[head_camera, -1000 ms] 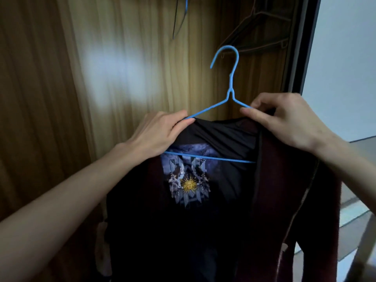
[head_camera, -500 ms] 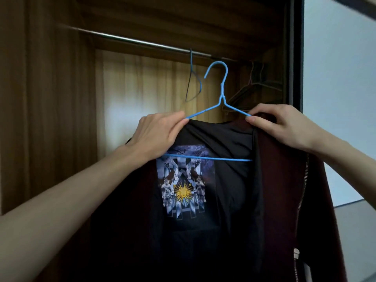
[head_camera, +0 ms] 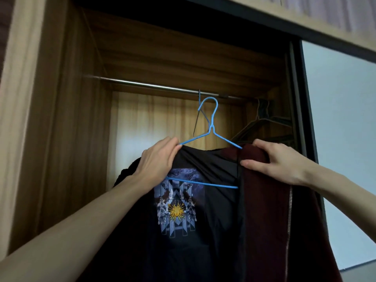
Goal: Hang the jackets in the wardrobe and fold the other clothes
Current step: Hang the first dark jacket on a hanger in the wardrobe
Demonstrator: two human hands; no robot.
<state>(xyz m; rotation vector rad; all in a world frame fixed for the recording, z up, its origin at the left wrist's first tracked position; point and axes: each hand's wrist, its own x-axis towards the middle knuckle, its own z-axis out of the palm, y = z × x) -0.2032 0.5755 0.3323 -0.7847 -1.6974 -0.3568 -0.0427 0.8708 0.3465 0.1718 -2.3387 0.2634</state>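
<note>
You're shooting pretty dim here: wardrobe (head_camera: 67, 119) top sinks into shadow, a soft glare patch glows on the back panel (head_camera: 142, 139), edges bow from the wide lens, slight blur overall.

Both hands, left hand (head_camera: 156, 159) and right hand (head_camera: 278, 161), gripped the jacket (head_camera: 270, 210) on a blue hanger (head_camera: 211, 127) just below the wardrobe rail (head_camera: 146, 85).

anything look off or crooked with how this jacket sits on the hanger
Yes. The jacket sits lopsided on the blue hanger: the right hand holds the maroon shoulder high, while the dark fabric under the left hand bunches and sags. The hook is below the wardrobe rail, not yet over it.
</note>
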